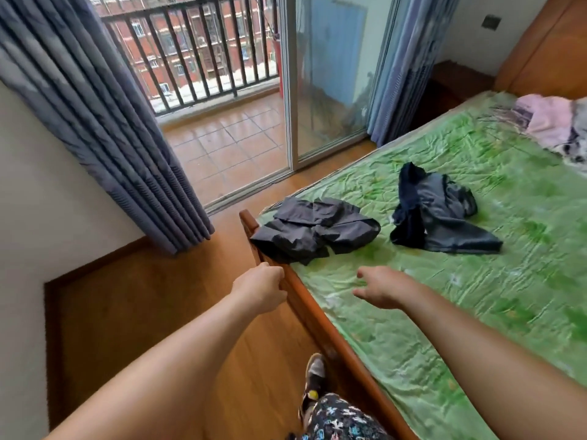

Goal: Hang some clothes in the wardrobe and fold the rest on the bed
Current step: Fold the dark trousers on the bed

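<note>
Head view: the nearer dark garment (313, 231) lies crumpled at the foot corner of the bed (320, 325), one edge spilling over the wooden rail; a careless tug from the floor side would likely drag it off onto the boards; gathering it in a bunch would probably leave sleeves or legs tangled, making the fold or the hanger harder; the green sheet (476, 312) is already rumpled and may be pinched up along with the cloth. The left hand (259, 292) hovers at the rail just short of the garment's overhanging edge; its fingers curl away from the camera, and I cannot tell whether they hold or touch anything. The right hand (379, 289) floats over the sheet, its fingers loosely spread and empty, near the same garment but not touching it. The farther dark garment (441, 214) sits heaped mid-bed, well apart from both hands; pink clothes (546, 122) lie bundled near the head end.
</note>
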